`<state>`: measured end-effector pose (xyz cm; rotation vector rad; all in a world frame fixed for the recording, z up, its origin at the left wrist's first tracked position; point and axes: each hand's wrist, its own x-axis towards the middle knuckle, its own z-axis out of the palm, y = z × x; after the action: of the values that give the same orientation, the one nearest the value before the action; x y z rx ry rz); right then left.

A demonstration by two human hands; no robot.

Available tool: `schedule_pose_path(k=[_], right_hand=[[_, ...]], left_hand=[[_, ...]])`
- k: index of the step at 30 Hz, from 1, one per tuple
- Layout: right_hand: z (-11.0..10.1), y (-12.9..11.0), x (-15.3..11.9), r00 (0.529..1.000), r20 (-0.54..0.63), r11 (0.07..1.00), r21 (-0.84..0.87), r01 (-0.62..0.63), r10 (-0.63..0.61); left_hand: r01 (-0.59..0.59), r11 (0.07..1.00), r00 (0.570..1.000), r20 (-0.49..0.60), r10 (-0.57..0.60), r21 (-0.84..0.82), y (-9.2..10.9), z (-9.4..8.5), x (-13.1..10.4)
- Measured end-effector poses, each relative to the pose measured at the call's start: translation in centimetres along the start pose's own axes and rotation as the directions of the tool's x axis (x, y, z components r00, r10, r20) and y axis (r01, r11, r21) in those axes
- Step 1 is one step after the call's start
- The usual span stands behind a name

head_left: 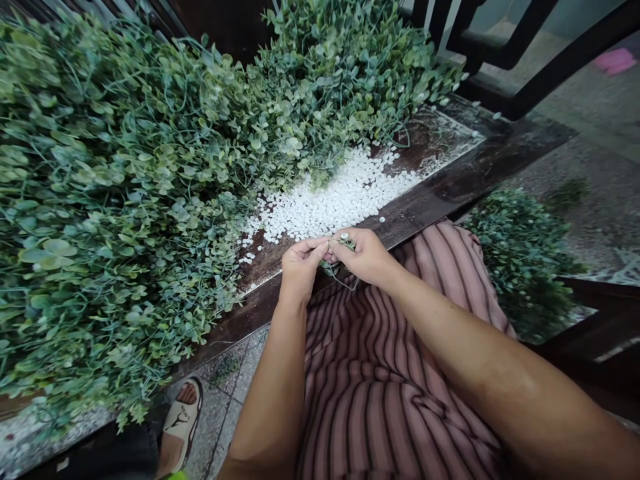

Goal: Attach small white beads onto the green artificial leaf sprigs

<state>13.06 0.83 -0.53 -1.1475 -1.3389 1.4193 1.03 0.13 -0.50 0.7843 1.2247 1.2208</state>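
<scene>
My left hand (303, 263) and my right hand (364, 255) meet above the near edge of a dark wooden bench, thumbs and fingers pinched together. Between them is a small artificial leaf sprig (331, 268), its thin green stem looping below my right hand. A small white piece (345, 237) shows at the top of my right hand. Just beyond my fingers lies a spread of small white plastic pieces (340, 197). Behind and to the left rises a large heap of artificial green foliage (150, 173). What exactly the fingertips pinch is partly hidden.
Striped fabric (380, 387) covers my lap, under the bench edge (450, 180). More green foliage (520, 260) sits low on the right. Dark wooden rails (505, 53) stand at the upper right. Another person's sandalled foot (183, 423) rests on the floor at lower left.
</scene>
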Motion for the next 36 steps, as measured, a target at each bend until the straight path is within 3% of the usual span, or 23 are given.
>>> schedule_pose_path(k=[2,7,16,26,36], right_hand=[[-0.07,0.0,0.11,1.0,0.02,1.0,-0.022,0.002,-0.001],[-0.14,0.22,0.03,0.984,0.124,0.982,-0.126,0.143,-0.127],[-0.25,-0.25,0.67,0.983,0.181,0.986,0.149,-0.071,0.044],[-0.32,-0.35,0.47,0.993,0.116,0.991,0.127,-0.046,0.031],[-0.25,-0.48,0.76,0.993,0.035,0.964,0.236,-0.122,0.117]], left_hand=[[-0.017,1.0,1.0,-0.021,0.016,-0.018,-0.07,0.07,-0.04],[-0.053,0.997,0.998,-0.034,0.055,0.054,-0.28,0.22,0.27],[-0.04,0.998,0.999,0.016,0.041,-0.043,0.2,0.19,0.32],[0.026,0.999,0.993,0.112,-0.022,-0.037,0.63,-0.29,0.57],[-0.037,0.998,0.996,0.075,0.041,-0.049,0.48,-0.11,0.47]])
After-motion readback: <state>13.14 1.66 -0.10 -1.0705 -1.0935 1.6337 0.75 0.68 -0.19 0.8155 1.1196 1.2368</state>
